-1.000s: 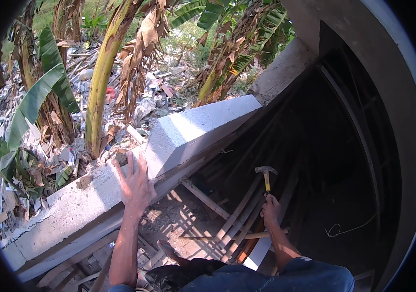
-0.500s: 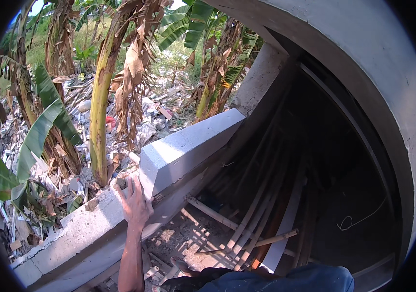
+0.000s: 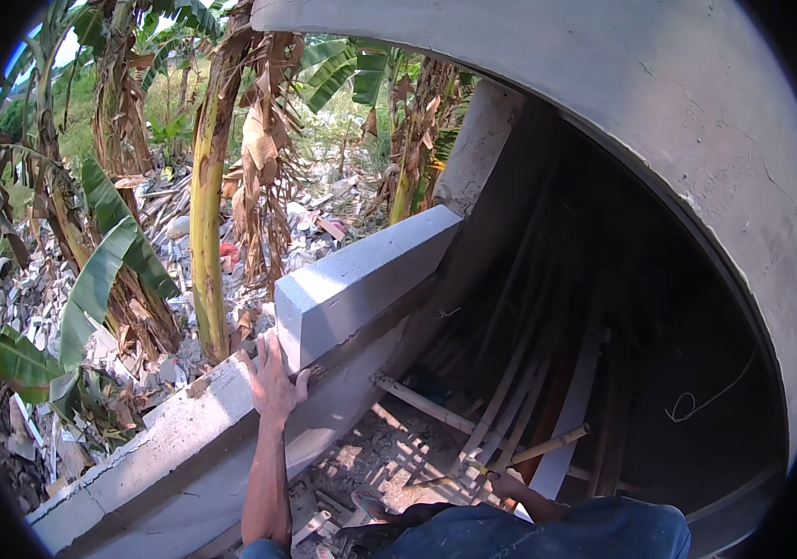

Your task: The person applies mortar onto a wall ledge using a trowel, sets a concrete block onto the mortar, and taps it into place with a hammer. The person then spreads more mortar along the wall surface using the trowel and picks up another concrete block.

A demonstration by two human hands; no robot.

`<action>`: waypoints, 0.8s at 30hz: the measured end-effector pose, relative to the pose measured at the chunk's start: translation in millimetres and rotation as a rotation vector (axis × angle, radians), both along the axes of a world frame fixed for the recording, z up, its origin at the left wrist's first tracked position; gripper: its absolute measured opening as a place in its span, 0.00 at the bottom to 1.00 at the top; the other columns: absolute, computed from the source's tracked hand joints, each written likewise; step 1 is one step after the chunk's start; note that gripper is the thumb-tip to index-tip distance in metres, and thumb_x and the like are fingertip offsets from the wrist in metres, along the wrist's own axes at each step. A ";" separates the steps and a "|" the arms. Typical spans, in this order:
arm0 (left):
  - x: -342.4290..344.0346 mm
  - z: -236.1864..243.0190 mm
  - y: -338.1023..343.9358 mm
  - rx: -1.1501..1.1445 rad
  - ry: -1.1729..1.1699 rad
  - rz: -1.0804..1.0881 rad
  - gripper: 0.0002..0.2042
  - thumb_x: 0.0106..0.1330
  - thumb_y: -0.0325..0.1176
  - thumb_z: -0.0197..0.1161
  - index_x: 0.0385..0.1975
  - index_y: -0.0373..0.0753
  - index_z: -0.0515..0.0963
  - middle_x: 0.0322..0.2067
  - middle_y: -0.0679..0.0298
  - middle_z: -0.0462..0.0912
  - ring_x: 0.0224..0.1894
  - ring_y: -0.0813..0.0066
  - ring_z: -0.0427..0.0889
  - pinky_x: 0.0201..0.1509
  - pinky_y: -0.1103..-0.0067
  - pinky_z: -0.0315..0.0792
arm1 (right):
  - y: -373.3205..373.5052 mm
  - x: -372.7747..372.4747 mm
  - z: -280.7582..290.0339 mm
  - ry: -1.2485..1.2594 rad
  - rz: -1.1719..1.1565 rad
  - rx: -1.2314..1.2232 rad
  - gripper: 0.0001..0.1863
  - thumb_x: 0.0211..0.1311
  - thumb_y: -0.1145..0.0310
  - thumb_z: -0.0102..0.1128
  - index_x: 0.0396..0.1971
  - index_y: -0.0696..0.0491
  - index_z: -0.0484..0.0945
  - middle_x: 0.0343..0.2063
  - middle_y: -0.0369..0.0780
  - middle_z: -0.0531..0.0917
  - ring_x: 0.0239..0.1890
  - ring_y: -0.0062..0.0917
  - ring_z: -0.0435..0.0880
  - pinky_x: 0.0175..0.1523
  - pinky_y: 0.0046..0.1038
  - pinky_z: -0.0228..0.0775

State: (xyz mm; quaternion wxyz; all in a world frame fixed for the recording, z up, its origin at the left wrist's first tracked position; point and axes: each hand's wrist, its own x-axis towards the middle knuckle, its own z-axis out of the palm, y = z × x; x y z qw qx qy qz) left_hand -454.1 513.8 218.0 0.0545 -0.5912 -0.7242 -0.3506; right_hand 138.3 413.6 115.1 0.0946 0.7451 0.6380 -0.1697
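Arching grey plastered wall [image 3: 640,102]: curved, in the fisheye view, over a dark interior [image 3: 668,307] at the right.
Long, rough-topped grey concrete wall [image 3: 151,433]: ran obliquely from the lower left, its upper face partly sunlit.
Tall yellow-green banana stem [image 3: 204,224]: stood outside, beyond the concrete wall, amid pale broken rubble [image 3: 40,321].
Pale grey rectangular block [image 3: 370,279]: lay lengthwise on top of the concrete wall. The step in hand, judged from the pose, was the steadying or seating of this block.
Bare left hand [image 3: 275,396]: open, fingers spread over the wall top just beside the block's near end; whether it pressed against the block could not be told.
Bare right hand [image 3: 510,485]: low, near the body, its fingers closed around a handle.
Slim yellow-handled tool [image 3: 484,469]: gripped in the right hand, its head indistinct. The next move, in all likelihood, called for checking the block's alignment and keeping the left fingers clear of any blow.
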 end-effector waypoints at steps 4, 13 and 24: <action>3.7 0.2 -9.6 0.111 0.033 -0.041 0.53 0.47 0.37 0.74 0.72 0.30 0.48 0.70 0.49 0.61 0.75 0.50 0.55 0.78 0.46 0.38 | -7.7 -31.4 34.1 0.105 -0.243 -0.230 0.31 0.68 0.43 0.47 0.36 0.57 0.85 0.25 0.48 0.87 0.27 0.36 0.89 0.43 0.38 0.81; 41.2 1.1 -90.7 0.297 -0.196 0.045 0.41 0.53 0.32 0.67 0.70 0.34 0.59 0.65 0.48 0.70 0.70 0.49 0.65 0.77 0.46 0.41 | -63.9 4.6 -44.1 0.045 -0.046 -0.288 0.33 0.68 0.39 0.44 0.41 0.55 0.84 0.34 0.50 0.87 0.40 0.43 0.88 0.49 0.43 0.78; 148.4 -215.6 -370.6 -1.073 -0.896 0.308 0.40 0.64 0.70 0.54 0.59 0.36 0.76 0.53 0.45 0.81 0.61 0.49 0.77 0.64 0.66 0.69 | -45.5 -8.5 -38.0 0.105 0.050 -0.381 0.29 0.69 0.41 0.43 0.41 0.51 0.84 0.38 0.50 0.87 0.43 0.44 0.87 0.50 0.43 0.77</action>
